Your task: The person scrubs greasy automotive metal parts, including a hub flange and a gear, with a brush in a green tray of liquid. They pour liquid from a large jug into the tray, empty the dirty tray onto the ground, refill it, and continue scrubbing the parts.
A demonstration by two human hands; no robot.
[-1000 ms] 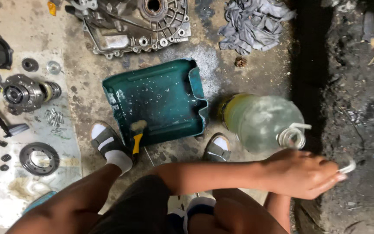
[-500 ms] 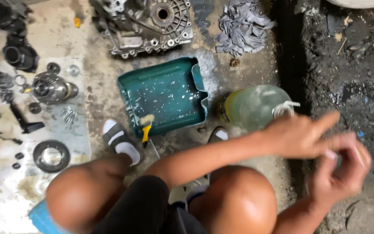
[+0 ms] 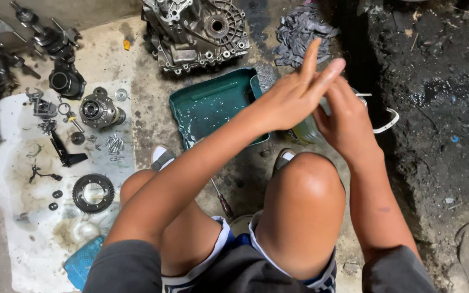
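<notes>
Bottle (image 3: 306,130) stands at frame centre on the stained concrete floor (image 3: 142,116), beside the green tray (image 3: 213,106), mostly hidden. Left hand (image 3: 291,97) and right hand (image 3: 346,122) press together above it, fingers extended, holding nothing. A dirty white cloth (image 3: 23,217) with a gear (image 3: 93,192) lies lower left; dark dirt (image 3: 435,108) fills the right.

The left hand (image 3: 291,97) reaches across from the left, fingers straight and pointing up-right, palm pressed against the right hand (image 3: 343,122), which rises from the right forearm. Both knees are bent, near.

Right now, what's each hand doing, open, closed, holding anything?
Left hand: open, fingers straight, pressed against the right hand, holding nothing visible.
Right hand: partly hidden behind the left; grip cannot be told.
</notes>
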